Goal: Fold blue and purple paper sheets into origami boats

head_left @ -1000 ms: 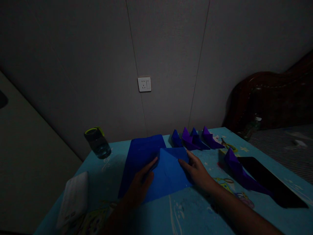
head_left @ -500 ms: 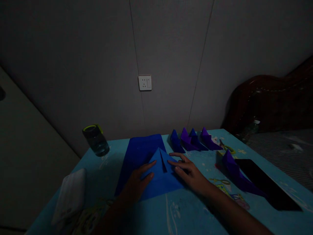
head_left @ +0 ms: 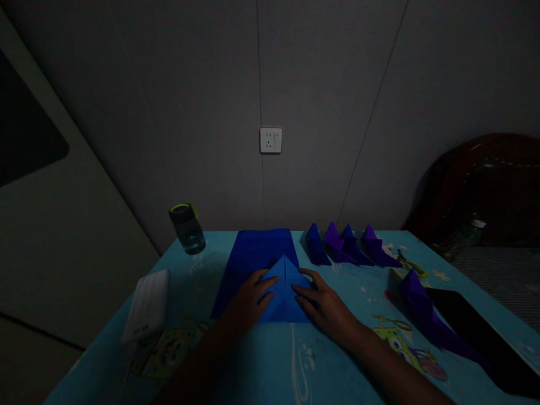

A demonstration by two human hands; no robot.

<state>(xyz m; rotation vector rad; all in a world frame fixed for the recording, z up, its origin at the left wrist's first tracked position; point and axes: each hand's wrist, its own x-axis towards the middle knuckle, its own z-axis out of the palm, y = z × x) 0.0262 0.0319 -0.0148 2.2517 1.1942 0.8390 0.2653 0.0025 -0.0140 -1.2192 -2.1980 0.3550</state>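
Observation:
A blue sheet of paper (head_left: 285, 292), folded to a point at its far end, lies on the table in front of me. Two slanted flaps meet along its middle line. My left hand (head_left: 252, 297) rests on its left side, with fingers stretched out and thumb apart. On the right side, my right hand (head_left: 328, 304) presses with spread fingertips. Beneath the folded paper and beyond it are darker blue sheets (head_left: 264, 244); whether one or several lie there I cannot tell.
Several folded paper boats, among them a purple one (head_left: 335, 244), stand at the back right. Another purple boat (head_left: 426, 315) sits beside a flat black object (head_left: 476, 332). Scissors (head_left: 411, 267) lie behind. At left are a water bottle (head_left: 188, 230) and a white device (head_left: 147, 304).
The gap between the paper's two flaps has closed, and their edges now meet. Both hands stay on the paper. The camera view has turned slightly left.

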